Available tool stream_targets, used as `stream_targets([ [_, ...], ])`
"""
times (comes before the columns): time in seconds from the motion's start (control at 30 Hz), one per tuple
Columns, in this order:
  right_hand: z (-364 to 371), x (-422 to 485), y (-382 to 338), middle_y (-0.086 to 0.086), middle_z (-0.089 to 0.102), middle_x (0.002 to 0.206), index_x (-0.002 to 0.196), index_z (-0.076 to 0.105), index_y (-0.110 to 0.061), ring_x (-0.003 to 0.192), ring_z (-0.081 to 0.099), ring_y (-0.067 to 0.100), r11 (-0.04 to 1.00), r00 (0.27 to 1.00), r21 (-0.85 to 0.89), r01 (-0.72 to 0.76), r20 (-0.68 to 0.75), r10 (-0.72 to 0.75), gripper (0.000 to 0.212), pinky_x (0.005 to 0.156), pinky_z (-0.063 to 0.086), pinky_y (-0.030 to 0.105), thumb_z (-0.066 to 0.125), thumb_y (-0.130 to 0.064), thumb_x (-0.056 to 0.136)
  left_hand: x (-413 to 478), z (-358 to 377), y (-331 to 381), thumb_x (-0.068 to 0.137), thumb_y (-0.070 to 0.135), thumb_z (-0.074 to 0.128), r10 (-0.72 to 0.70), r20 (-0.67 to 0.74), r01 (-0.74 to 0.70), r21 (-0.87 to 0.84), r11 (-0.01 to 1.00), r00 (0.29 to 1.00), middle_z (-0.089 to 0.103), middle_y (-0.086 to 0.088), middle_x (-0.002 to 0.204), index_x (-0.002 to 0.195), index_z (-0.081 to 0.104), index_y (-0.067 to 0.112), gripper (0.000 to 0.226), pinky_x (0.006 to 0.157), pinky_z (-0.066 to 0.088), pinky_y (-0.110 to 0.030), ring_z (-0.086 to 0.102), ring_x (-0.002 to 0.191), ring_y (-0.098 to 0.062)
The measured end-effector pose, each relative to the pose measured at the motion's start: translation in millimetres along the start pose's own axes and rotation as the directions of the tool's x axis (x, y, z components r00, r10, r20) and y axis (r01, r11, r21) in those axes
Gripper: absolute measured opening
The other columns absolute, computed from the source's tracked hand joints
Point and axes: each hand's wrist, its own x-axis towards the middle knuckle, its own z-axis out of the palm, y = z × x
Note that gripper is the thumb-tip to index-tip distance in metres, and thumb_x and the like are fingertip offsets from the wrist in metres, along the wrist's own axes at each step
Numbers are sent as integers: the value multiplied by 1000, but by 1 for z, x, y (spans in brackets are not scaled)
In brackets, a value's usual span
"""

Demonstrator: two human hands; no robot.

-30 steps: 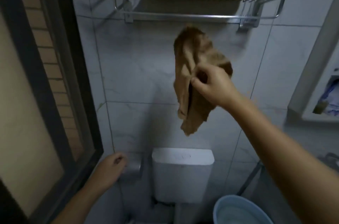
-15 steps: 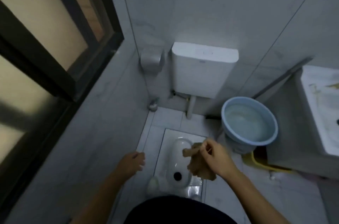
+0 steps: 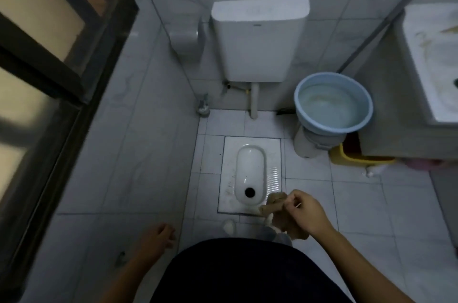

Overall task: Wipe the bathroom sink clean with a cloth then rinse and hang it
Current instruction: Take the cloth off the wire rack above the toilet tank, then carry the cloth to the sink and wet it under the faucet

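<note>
Cloth (image 3: 275, 211), brown and crumpled, is hanging low before us, over the near edge of the squat toilet (image 3: 250, 173). We are gripping it in our right hand (image 3: 303, 213), fingers curled. Our left hand (image 3: 158, 238) is hanging relaxed, holding nothing. The sink (image 3: 411, 59) is lying well apart at right, beyond the blue basin (image 3: 298, 104).

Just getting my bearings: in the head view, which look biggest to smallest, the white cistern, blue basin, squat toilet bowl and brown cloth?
1. White cistern.
2. Blue basin.
3. Squat toilet bowl and brown cloth look close: the right hand hides part of the cloth, which is nearer the camera, so no ranking.
</note>
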Motion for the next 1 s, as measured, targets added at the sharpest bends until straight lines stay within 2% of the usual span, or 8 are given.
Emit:
stream_targets([
  [0.1, 11, -35, 12, -6, 69, 74, 75, 62, -22, 73, 64, 9, 992, 991, 65, -111, -66, 115, 15, 61, 45, 23, 65, -19, 89, 18, 0, 7, 101, 15, 52, 78, 102, -92, 135, 987, 992, 74, -10, 83, 85, 71, 7, 26, 61, 46, -28, 66, 65, -20],
  [0.2, 26, -83, 36, -5, 70, 71, 72, 61, -23, 71, 66, 13, 954, 941, 166, -248, -194, 278, 15, 66, 53, 32, 64, -20, 86, 24, 10, 29, 102, 14, 52, 148, 215, -197, 227, 954, 965, 72, -12, 84, 85, 69, 5, 26, 56, 46, -25, 63, 64, -19],
  [0.43, 74, -210, 117, 4, 66, 72, 73, 62, -17, 74, 63, 24, 707, 660, 515, -485, -315, 682, 16, 65, 47, 34, 64, -18, 89, 18, 72, 103, 102, 22, 53, 308, 507, -527, 374, 763, 805, 74, -7, 83, 86, 69, 6, 27, 58, 48, -25, 65, 66, -16],
  [0.6, 116, -290, 170, 5, 59, 64, 65, 57, -12, 64, 54, 20, 484, 455, 736, -474, -266, 850, 28, 60, 40, 32, 66, -14, 90, -17, 132, 142, 102, 25, 53, 340, 623, -652, 378, 657, 704, 75, -8, 87, 90, 70, 7, 28, 61, 47, -27, 68, 71, -19],
  [0.7, 129, -319, 202, 8, 63, 65, 63, 61, -11, 66, 57, 25, 348, 370, 832, -432, -188, 910, 26, 66, 48, 37, 68, -11, 88, -38, 167, 148, 103, 24, 53, 335, 646, -680, 403, 613, 686, 75, -11, 89, 91, 71, 4, 29, 61, 47, -27, 67, 71, -20],
  [0.8, 121, -329, 227, 13, 67, 70, 68, 65, -7, 69, 61, 27, 270, 334, 889, -370, -144, 931, 23, 70, 53, 40, 69, -15, 89, -53, 198, 144, 103, 23, 53, 310, 637, -662, 435, 611, 705, 75, -18, 90, 92, 71, 2, 29, 59, 46, -27, 66, 69, -21],
  [0.9, 92, -329, 239, 8, 63, 72, 71, 62, -7, 68, 57, 20, 273, 358, 909, -314, -153, 921, 24, 62, 44, 31, 64, -16, 93, -67, 226, 143, 102, 26, 54, 280, 612, -625, 471, 622, 740, 75, -18, 91, 92, 71, 3, 30, 63, 48, -29, 67, 69, -24],
  [1.0, 57, -324, 253, 11, 63, 77, 78, 63, -2, 74, 58, 24, 315, 386, 905, -286, -192, 902, 21, 65, 43, 31, 60, -16, 93, -79, 251, 153, 102, 26, 53, 256, 598, -603, 500, 621, 759, 75, -16, 90, 94, 70, 4, 29, 68, 50, -34, 69, 74, -29],
])
